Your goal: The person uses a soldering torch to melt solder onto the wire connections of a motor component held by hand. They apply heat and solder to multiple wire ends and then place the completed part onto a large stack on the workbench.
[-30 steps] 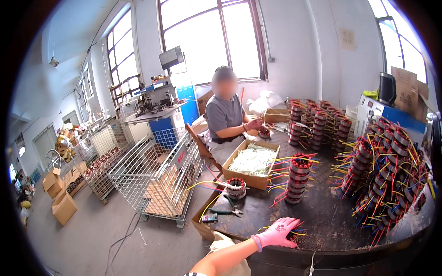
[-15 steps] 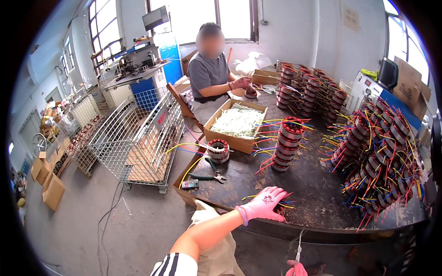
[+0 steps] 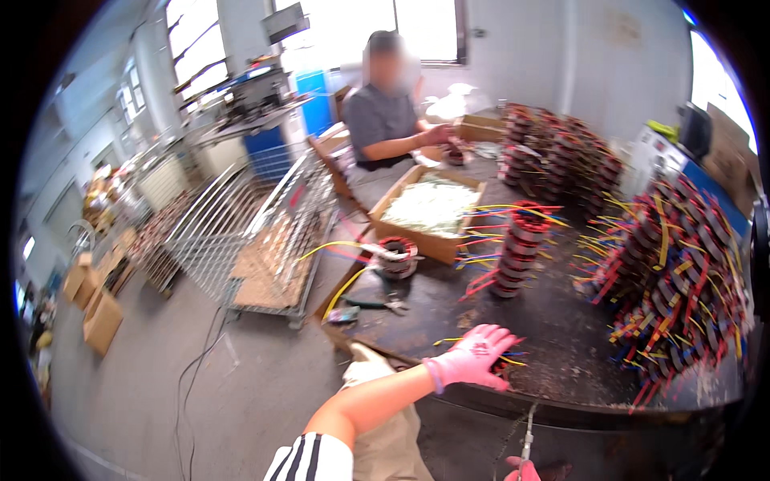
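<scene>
The left hand [image 3: 479, 356], in a pink glove, lies over a small coil ring [image 3: 500, 366] at the near side of the dark worktop [image 3: 569, 353]. Its fingers are spread out over the top, not curled up tight. Thin yellow, blue and red wires poke out from under it. Most of that coil ring is hidden, so I can't be sure of its whole shape.

The right hand [image 3: 523, 471] is at five o'clock from the left one, below the worktop edge. It is next to a slim pale tool [image 3: 527, 445], but the picture cuts off most of the hand, so I can't tell how tightly it grips.

From the left hand, a tall stack [image 3: 517, 252] of coil rings stands near one o'clock. A big heap [image 3: 682, 289] sits at two o'clock. A lone ring [image 3: 396, 258] is at eleven o'clock, and pliers [image 3: 373, 305] lie at ten.

I think the step in hand is a steadying one: one palm minds the coil ring. I'd say a good next move calls for a calm left hand, and, if the tool is lifted, for room past the worktop edge and those poking wires
</scene>
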Tool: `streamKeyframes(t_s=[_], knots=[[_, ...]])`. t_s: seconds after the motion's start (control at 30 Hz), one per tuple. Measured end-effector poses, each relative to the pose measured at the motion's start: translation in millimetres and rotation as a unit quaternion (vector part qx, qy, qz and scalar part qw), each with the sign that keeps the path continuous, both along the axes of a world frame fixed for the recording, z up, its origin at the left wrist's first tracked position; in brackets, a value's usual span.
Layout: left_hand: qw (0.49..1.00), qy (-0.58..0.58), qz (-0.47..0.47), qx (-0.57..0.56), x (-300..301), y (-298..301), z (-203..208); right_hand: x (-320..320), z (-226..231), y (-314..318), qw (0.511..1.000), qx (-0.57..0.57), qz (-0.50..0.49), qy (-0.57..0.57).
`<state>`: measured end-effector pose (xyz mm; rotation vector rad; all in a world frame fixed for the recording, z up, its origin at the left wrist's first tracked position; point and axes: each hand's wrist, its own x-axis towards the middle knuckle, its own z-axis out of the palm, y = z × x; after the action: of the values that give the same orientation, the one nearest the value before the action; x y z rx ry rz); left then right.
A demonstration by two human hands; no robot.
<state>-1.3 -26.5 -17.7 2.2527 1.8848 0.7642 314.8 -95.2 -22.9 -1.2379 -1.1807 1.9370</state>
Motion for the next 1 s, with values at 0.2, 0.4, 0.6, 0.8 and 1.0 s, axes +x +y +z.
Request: streamKeyframes(t_s=[0.2,0.4,0.6,0.8,1.0], knots=[[0.998,-0.043,-0.006,0.049,-1.5,8.0,-14.2,-7.5,17.7,-0.6,0.997,0.021,-0.041,-0.063],[0.995,-0.034,0.025,0.086,3.3,10.5,-39.8,-5.2,34.9,10.1,0.998,-0.037,-0.026,-0.042],[0.995,-0.053,0.026,0.083,3.0,23.2,-51.8,24.9,-2.8,38.2,0.996,-0.04,-0.057,0.063],[0.994,-0.038,0.06,0.084,6.7,26.4,-50.3,23.6,1.5,31.6,0.991,0.023,0.062,0.119],[0.994,-0.057,0.047,0.077,3.8,13.3,-40.8,2.3,30.1,13.9,0.999,-0.015,0.025,0.016]])
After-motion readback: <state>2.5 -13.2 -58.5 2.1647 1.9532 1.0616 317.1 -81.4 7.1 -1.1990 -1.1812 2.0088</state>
